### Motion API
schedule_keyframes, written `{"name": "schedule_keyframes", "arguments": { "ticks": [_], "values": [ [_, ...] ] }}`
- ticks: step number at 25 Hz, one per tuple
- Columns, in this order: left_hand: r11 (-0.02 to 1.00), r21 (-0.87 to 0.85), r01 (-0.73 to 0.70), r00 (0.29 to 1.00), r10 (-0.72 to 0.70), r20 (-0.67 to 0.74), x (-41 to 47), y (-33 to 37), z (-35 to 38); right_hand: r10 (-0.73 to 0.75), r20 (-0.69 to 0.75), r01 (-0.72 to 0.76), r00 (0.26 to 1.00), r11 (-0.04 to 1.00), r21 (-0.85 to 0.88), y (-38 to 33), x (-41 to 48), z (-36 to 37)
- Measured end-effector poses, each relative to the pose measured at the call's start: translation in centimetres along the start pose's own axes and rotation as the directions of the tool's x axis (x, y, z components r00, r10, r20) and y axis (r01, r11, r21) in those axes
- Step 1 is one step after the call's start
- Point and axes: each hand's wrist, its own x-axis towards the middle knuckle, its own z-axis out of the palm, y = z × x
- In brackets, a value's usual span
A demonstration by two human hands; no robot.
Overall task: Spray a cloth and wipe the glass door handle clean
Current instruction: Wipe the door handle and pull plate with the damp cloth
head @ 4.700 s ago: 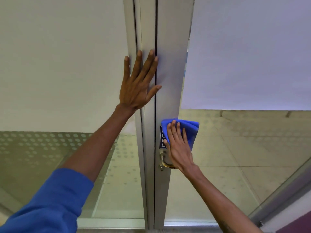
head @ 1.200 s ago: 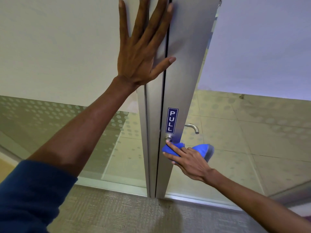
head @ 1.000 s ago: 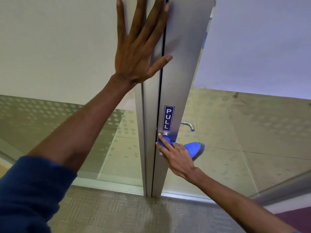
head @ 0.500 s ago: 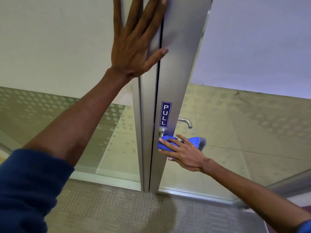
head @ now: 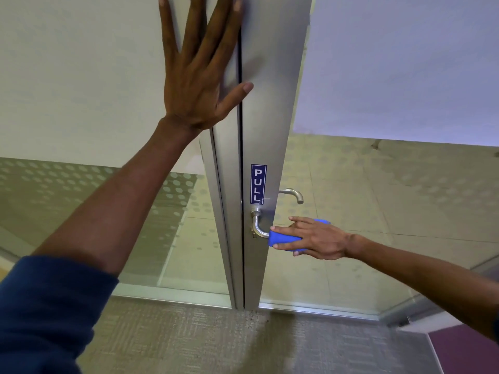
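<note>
A metal lever handle juts from the aluminium door frame, just below a blue PULL sticker. My right hand wraps a blue cloth around the lever's outer part, so that part of the lever is hidden. Only the bend near the rose shows bare. My left hand lies flat with fingers spread against the frame, high above the handle. A second lever shows through the glass on the far side.
Frosted glass panels with dot patterns flank the frame on both sides. Grey carpet covers the floor on my side and pale tiles lie beyond the glass. A purple surface sits at the lower right.
My right hand has slid the cloth from the handle's base by the frame outward along the lever, to the right. My left hand stays pressed on the frame.
</note>
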Motion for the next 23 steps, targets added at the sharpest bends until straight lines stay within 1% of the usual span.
{"name": "schedule_keyframes", "arguments": {
  "ticks": [2, 3, 5, 6, 7, 8, 10, 12, 13, 15, 17, 19, 21, 23],
  "values": [
    [1.000, 0.002, 0.006, 1.000, -0.006, 0.001, 0.0, 0.2, 0.1, 0.152, -0.069, -0.151, 0.986, 0.988, 0.012, -1.9, 0.2, 1.9],
    [1.000, 0.002, 0.009, 1.000, -0.009, 0.004, 0.0, 0.2, 0.2, 0.224, -0.120, -0.221, 0.967, 0.975, 0.035, -3.0, 0.5, 2.8],
    [1.000, 0.003, 0.018, 1.000, -0.018, 0.006, -0.1, 0.0, 0.3, 0.371, -0.238, -0.351, 0.898, 0.928, 0.123, -5.3, 1.5, 4.2],
    [1.000, 0.005, 0.022, 1.000, -0.022, 0.004, -0.2, 0.1, 0.3, 0.456, -0.285, -0.417, 0.843, 0.889, 0.188, -6.4, 2.1, 4.7],
    [1.000, 0.006, 0.024, 1.000, -0.024, 0.005, -0.2, 0.1, 0.3, 0.547, -0.322, -0.481, 0.772, 0.835, 0.267, -7.5, 3.0, 5.0],
    [1.000, 0.007, 0.023, 1.000, -0.024, 0.010, -0.2, 0.1, 0.3, 0.639, -0.348, -0.536, 0.686, 0.767, 0.353, -8.5, 4.1, 5.3],
    [1.000, -0.001, 0.018, 1.000, -0.018, 0.018, -0.1, 0.2, 0.2, 0.798, -0.369, -0.610, 0.477, 0.603, 0.514, -10.4, 6.5, 5.3],
    [1.000, -0.013, 0.014, 1.000, -0.013, 0.017, 0.0, 0.3, 0.0, 0.895, -0.351, -0.603, 0.275, 0.445, 0.662, -11.6, 8.9, 5.0],
    [1.000, -0.020, 0.010, 1.000, -0.010, 0.021, 0.0, 0.2, -0.1, 0.922, -0.336, -0.572, 0.193, 0.383, 0.725, -12.1, 10.0, 4.8],
    [1.000, -0.027, 0.008, 0.999, -0.007, 0.037, 0.0, 0.1, -0.2, 0.946, -0.317, -0.504, 0.073, 0.309, 0.807, -12.9, 12.0, 4.6],
    [0.999, -0.030, 0.011, 0.999, -0.010, 0.042, 0.1, 0.1, -0.3, 0.951, -0.309, -0.460, 0.003, 0.276, 0.844, -13.5, 13.8, 4.2],
    [0.999, -0.033, 0.001, 0.999, 0.001, 0.047, 0.2, 0.1, -0.4, 0.963, -0.267, -0.385, -0.027, 0.236, 0.892, -14.3, 15.9, 3.3],
    [0.999, -0.031, -0.006, 0.998, 0.008, 0.061, 0.3, -0.1, -0.5, 0.979, -0.198, -0.292, -0.054, 0.174, 0.941, -15.0, 18.2, 1.7],
    [0.999, -0.041, -0.008, 0.997, 0.011, 0.071, 0.3, -0.2, -0.5, 0.985, -0.156, -0.241, -0.073, 0.134, 0.961, -15.3, 19.8, 0.7]
  ]
}}
